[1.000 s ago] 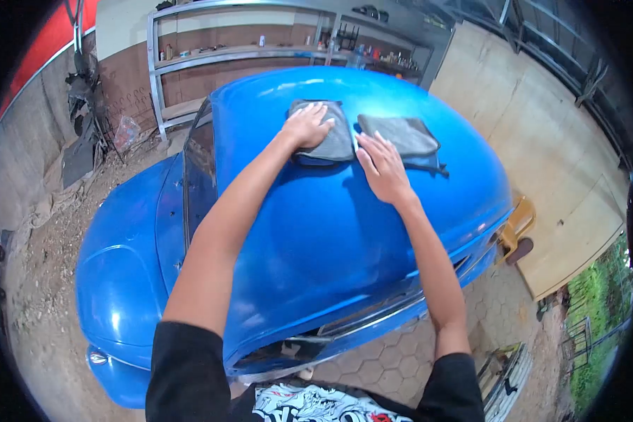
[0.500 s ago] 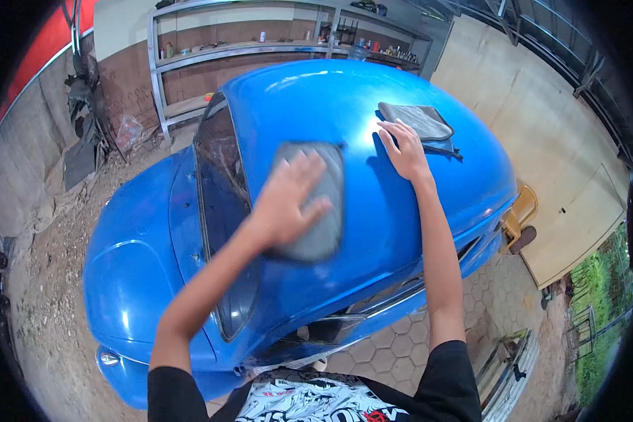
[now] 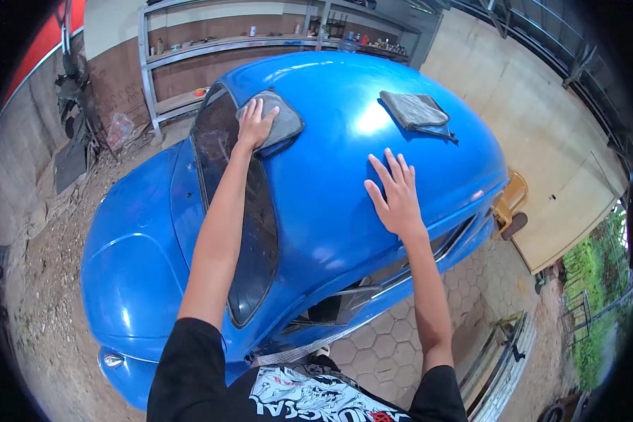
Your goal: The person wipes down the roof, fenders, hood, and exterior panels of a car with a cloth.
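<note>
A glossy blue car [image 3: 323, 190] with a rounded roof fills the middle of the view. My left hand [image 3: 257, 125] lies flat with fingers spread on a grey cloth [image 3: 285, 128], pressing it against the roof near the top of the windshield [image 3: 250, 239]. My right hand [image 3: 397, 197] is open, its fingers spread over the roof's near side; whether the palm touches the paint I cannot tell. A second grey cloth [image 3: 416, 110], folded and dark-edged, rests on the roof beyond my right hand.
Behind the car stands a metal shelf [image 3: 225, 50] with bottles and small items. A yellow chair [image 3: 511, 200] is by the car's right end, near a large wooden panel [image 3: 520, 119]. Frames or boards [image 3: 499, 366] lean at the lower right above hexagonal paving [image 3: 380, 344].
My left hand has slid the cloth away from me and leftward, to the windshield's top edge. My right hand has drawn back from the folded cloth toward me.
</note>
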Demonstrator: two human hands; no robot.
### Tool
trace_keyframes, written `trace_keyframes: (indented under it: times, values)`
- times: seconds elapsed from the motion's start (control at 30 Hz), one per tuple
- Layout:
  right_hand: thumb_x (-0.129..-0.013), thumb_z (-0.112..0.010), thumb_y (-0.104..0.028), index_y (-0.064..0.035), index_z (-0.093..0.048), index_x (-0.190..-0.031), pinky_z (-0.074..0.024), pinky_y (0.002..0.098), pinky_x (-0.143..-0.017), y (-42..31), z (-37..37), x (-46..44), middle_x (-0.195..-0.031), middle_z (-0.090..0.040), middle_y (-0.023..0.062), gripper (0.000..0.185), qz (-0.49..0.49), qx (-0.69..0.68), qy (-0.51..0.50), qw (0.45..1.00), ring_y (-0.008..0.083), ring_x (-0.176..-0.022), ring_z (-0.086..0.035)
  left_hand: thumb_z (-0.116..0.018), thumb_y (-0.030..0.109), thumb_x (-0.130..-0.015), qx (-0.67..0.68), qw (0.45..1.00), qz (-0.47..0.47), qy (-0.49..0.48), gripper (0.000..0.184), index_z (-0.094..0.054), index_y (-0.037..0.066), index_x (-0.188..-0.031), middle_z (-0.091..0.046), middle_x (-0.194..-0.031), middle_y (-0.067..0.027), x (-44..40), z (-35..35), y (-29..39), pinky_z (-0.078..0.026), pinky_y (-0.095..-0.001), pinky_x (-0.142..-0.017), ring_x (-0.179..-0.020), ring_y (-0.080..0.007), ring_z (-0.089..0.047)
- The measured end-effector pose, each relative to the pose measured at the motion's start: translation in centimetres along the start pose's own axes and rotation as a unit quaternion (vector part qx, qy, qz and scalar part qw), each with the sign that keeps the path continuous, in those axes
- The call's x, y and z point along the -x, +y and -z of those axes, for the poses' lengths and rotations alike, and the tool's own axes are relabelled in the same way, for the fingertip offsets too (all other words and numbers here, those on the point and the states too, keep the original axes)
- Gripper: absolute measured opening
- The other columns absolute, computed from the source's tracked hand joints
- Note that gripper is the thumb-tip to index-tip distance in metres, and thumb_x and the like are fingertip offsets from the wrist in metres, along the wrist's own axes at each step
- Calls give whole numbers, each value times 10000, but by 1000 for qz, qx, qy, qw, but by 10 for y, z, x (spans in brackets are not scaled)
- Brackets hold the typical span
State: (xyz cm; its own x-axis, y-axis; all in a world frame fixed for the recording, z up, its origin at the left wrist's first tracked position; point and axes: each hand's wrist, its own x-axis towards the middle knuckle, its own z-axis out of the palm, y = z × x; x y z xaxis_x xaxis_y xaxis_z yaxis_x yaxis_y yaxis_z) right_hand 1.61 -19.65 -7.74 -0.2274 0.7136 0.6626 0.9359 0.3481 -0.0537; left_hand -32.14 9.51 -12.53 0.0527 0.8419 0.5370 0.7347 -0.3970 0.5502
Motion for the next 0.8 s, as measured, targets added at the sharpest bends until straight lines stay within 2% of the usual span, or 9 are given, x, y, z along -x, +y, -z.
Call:
trace_keyframes:
  times: [0.03,0.17,0.27,0.37,0.47,0.5,0.6,0.73,0.8]
  values:
    - [-1076,-525,-458,-137,-488,-1567,-206,585,-1262,-1,1,11,-1635,-409,226,588,-27,41,4,999,439,-1536,-328,-433,581,-1079,-14,1000,-5,4,807,-351,-17,-1613,-231,-1719,-243,2,-2,-2,-138,-462,-1306,-1600,-405,-185]
    - [-1072,-508,-518,-131,-341,-1650,-193,563,-1273,-6,-4,9,-1649,-378,242,716,-85,-20,38,995,467,-1548,-294,-471,621,-1040,25,997,-76,22,864,-323,14,-1637,-192,-1736,-224,79,8,25,-128,-491,-1306,-1607,-421,-145]
    - [-1075,-505,-514,-74,-323,-1648,-197,563,-1269,-5,-7,11,-1623,-402,272,745,-87,-112,108,984,473,-1534,-321,-534,545,-1045,-8,993,-118,14,793,-350,49,-1635,-262,-1717,-218,160,48,108,-182,-517,-1287,-1589,-441,-205]
    - [-1105,-465,-470,-22,-334,-1629,-248,533,-1253,-2,-7,13,-1574,-464,280,702,-92,-176,154,968,432,-1501,-398,-580,569,-999,-75,978,-192,-26,798,-386,126,-1635,-293,-1720,-153,214,62,190,-186,-532,-1287,-1587,-416,-235]
    - [-1138,-412,-413,-14,-359,-1614,-292,471,-1236,9,-2,15,-1525,-526,250,623,-131,-385,192,893,363,-1462,-461,-593,576,-981,-113,968,-219,-38,786,-406,174,-1631,-314,-1718,-116,233,37,249,-180,-533,-1292,-1588,-391,-246]
    - [-1160,-339,-391,13,-400,-1577,-314,419,-1222,4,6,16,-1494,-555,217,584,-146,-451,215,854,299,-1425,-491,-594,577,-979,-113,963,-240,-40,782,-411,183,-1629,-320,-1716,-111,224,22,261,-180,-533,-1293,-1588,-385,-248]
    - [-1163,-297,-416,43,-433,-1536,-308,412,-1219,16,4,29,-1467,-571,208,608,-143,-545,303,769,287,-1407,-502,-554,591,-998,-140,945,-292,-46,751,-423,195,-1622,-327,-1712,-99,204,-15,299,-187,-522,-1296,-1591,-355,-253]
    - [-1158,-281,-423,67,-530,-1430,-334,422,-1201,56,18,65,-1431,-591,218,613,-109,-455,357,809,305,-1387,-518,-481,579,-1041,-160,922,-347,-58,701,-424,189,-1621,-330,-1712,-97,185,-58,337,-179,-523,-1301,-1588,-348,-262]
    - [-1146,-351,-366,49,-573,-1382,-375,430,-1162,90,20,79,-1392,-616,206,526,-111,-429,360,821,318,-1338,-549,-471,552,-1053,-161,914,-366,-68,680,-424,180,-1620,-333,-1711,-100,178,-71,352,-175,-530,-1301,-1586,-349,-269]
